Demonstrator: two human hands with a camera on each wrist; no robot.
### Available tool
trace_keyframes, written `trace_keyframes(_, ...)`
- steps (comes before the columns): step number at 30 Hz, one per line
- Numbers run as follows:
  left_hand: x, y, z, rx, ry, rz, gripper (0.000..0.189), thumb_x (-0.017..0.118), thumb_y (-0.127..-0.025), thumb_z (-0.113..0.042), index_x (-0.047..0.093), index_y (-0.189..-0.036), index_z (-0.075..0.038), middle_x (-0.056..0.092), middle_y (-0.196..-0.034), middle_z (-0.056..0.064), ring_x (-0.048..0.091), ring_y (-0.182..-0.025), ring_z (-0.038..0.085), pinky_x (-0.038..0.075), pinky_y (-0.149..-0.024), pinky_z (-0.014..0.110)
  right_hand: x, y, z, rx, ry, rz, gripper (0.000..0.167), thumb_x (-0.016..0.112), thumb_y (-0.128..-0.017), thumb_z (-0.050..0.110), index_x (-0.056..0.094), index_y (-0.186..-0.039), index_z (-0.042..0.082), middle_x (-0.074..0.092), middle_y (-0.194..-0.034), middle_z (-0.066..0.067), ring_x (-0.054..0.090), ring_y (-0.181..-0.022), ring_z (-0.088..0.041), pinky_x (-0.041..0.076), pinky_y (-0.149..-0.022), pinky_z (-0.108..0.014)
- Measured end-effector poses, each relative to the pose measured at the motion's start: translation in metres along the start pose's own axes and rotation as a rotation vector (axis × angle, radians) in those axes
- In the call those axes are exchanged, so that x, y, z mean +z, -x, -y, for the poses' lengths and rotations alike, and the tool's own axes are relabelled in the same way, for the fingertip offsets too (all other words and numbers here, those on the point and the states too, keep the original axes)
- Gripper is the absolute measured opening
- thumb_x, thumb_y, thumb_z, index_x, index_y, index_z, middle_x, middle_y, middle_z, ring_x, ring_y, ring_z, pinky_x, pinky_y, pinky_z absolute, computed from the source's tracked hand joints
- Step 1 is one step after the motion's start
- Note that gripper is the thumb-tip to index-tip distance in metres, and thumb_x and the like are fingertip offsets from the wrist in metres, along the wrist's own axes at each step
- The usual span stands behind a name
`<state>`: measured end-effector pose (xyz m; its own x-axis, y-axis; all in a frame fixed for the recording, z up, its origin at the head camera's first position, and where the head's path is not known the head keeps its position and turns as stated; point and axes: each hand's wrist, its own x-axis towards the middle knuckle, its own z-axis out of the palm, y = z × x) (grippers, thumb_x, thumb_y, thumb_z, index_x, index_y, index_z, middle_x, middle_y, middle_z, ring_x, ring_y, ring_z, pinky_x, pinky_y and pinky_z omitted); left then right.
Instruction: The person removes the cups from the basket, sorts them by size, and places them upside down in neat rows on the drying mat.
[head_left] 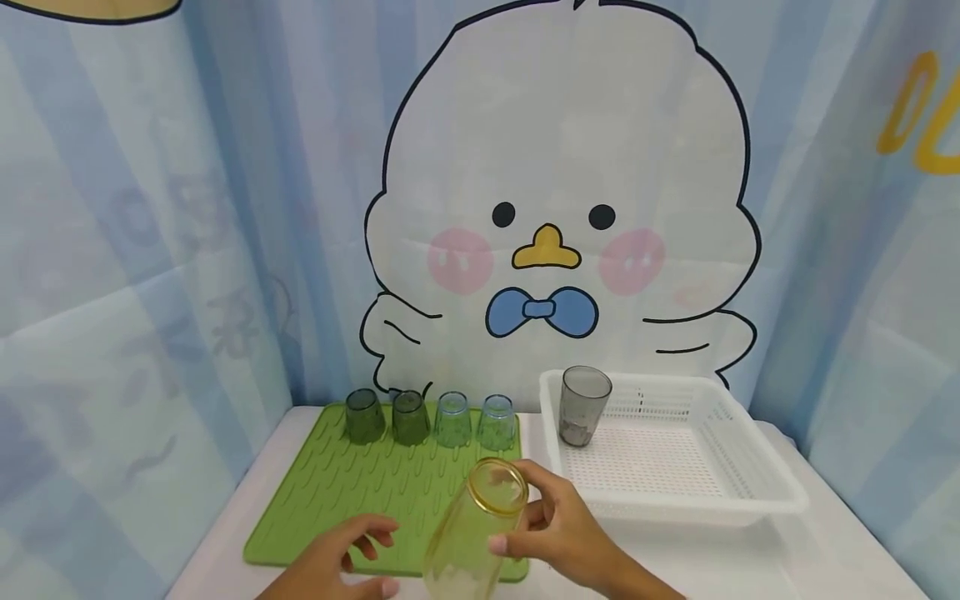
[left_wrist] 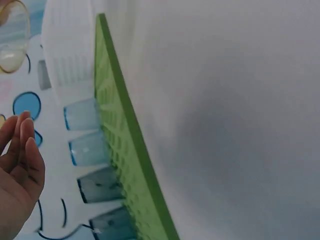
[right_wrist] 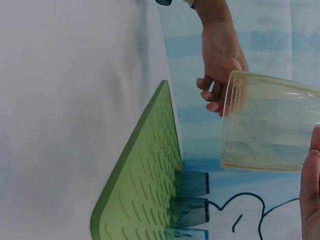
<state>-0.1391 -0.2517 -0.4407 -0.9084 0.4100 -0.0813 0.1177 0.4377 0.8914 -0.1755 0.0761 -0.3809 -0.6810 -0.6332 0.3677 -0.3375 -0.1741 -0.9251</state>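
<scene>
A clear yellow-tinted drinking glass (head_left: 472,533) is gripped by my right hand (head_left: 562,529), fingers and thumb around the end with the golden ring. It tilts over the front edge of the green drying mat (head_left: 360,500), with its wider end toward me and my left hand. My left hand (head_left: 337,554) hangs to the left of the glass, fingers loosely bent and holding nothing. In the right wrist view, the wide end of the glass (right_wrist: 270,120) overlaps the left hand (right_wrist: 222,55). The left wrist view catches only part of the glass (left_wrist: 12,37), apart from the left hand (left_wrist: 22,175).
Along the mat's back edge, several glasses stand upside down in a row: dark grey ones (head_left: 365,417) on the left, bluish ones (head_left: 453,421) on the right. A white plastic basket (head_left: 675,504) sits at right, with a grey glass (head_left: 585,404) at its left side. A printed curtain (head_left: 547,125) hangs behind.
</scene>
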Motion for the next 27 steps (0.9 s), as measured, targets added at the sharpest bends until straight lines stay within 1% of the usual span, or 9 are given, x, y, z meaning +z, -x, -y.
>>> trace_keyframes(2,-0.01,0.008,0.002,-0.056,0.009,-0.013,0.05,0.064,-0.1,-0.03,0.052,-0.138,0.0,0.061,-0.119,0.012,0.058,-0.092,0.015,0.044,-0.071,0.032,0.001,-0.005,-0.002,0.021,-0.009,-0.001,0.061,0.075,-0.086,0.0,0.049,-0.141,0.002,0.071,-0.088,0.003,0.064,-0.058,-0.003,0.056,-0.054,-0.03)
trace_keyframes(5,-0.026,0.014,0.017,-0.088,-0.015,-0.032,0.047,0.06,-0.102,-0.029,0.053,-0.136,0.003,0.062,-0.116,0.012,0.058,-0.088,0.013,0.046,-0.07,0.033,0.004,-0.014,-0.004,0.041,-0.031,0.002,0.06,0.076,-0.087,0.004,0.05,-0.141,0.001,0.072,-0.102,-0.002,0.064,-0.057,-0.004,0.057,-0.055,-0.031)
trace_keyframes(7,-0.037,0.017,0.027,-0.113,-0.028,-0.054,0.046,0.059,-0.102,-0.028,0.054,-0.135,0.004,0.062,-0.115,0.013,0.059,-0.088,0.015,0.047,-0.07,0.035,0.006,-0.02,-0.006,0.055,-0.035,0.003,0.061,0.076,-0.087,0.007,0.05,-0.142,0.001,0.073,-0.1,-0.002,0.062,-0.055,-0.003,0.057,-0.055,-0.032)
trace_keyframes(10,-0.053,0.02,0.041,-0.183,-0.062,-0.113,0.047,0.06,-0.102,-0.032,0.056,-0.133,0.003,0.063,-0.114,0.011,0.059,-0.088,0.018,0.048,-0.07,0.036,0.009,-0.031,-0.008,0.086,-0.023,0.004,0.063,0.077,-0.087,0.011,0.049,-0.143,0.003,0.074,-0.092,-0.002,0.06,-0.052,-0.003,0.057,-0.055,-0.034)
trace_keyframes(12,-0.063,0.024,0.05,-0.214,-0.074,-0.132,0.048,0.059,-0.102,-0.032,0.056,-0.132,0.006,0.064,-0.114,0.012,0.057,-0.087,0.021,0.048,-0.07,0.039,0.011,-0.039,-0.009,0.115,-0.01,-0.001,0.065,0.078,-0.087,0.015,0.05,-0.144,0.005,0.075,-0.092,-0.004,0.061,-0.053,-0.005,0.058,-0.056,-0.037)
trace_keyframes(16,-0.08,0.033,0.067,-0.275,-0.09,-0.142,0.052,0.058,-0.102,-0.034,0.056,-0.131,0.009,0.065,-0.114,0.013,0.057,-0.082,0.022,0.049,-0.069,0.039,0.016,-0.054,-0.012,0.177,0.012,-0.01,0.065,0.08,-0.086,0.019,0.051,-0.144,0.011,0.074,-0.106,-0.011,0.066,-0.056,-0.01,0.059,-0.059,-0.04)
trace_keyframes(19,-0.091,0.039,0.079,-0.325,-0.093,-0.151,0.055,0.059,-0.101,-0.036,0.056,-0.13,0.01,0.065,-0.114,0.013,0.057,-0.082,0.022,0.049,-0.069,0.039,0.02,-0.066,-0.017,0.209,0.037,-0.017,0.064,0.081,-0.084,0.021,0.053,-0.142,0.016,0.071,-0.116,-0.012,0.066,-0.056,-0.013,0.059,-0.059,-0.041)
trace_keyframes(23,-0.102,0.043,0.092,-0.348,-0.118,-0.155,0.055,0.06,-0.101,-0.036,0.056,-0.128,0.012,0.065,-0.114,0.013,0.058,-0.088,0.021,0.05,-0.07,0.038,0.025,-0.082,-0.027,0.229,0.087,-0.036,0.066,0.083,-0.082,0.025,0.055,-0.141,0.021,0.067,-0.125,-0.009,0.064,-0.054,-0.017,0.059,-0.06,-0.042)
trace_keyframes(27,-0.108,0.046,0.099,-0.34,-0.118,-0.156,0.053,0.059,-0.101,-0.035,0.058,-0.127,0.011,0.066,-0.113,0.011,0.058,-0.092,0.02,0.049,-0.071,0.038,0.029,-0.098,-0.04,0.235,0.109,-0.055,0.067,0.084,-0.082,0.028,0.055,-0.141,0.022,0.061,-0.135,-0.01,0.067,-0.057,-0.027,0.059,-0.065,-0.049)
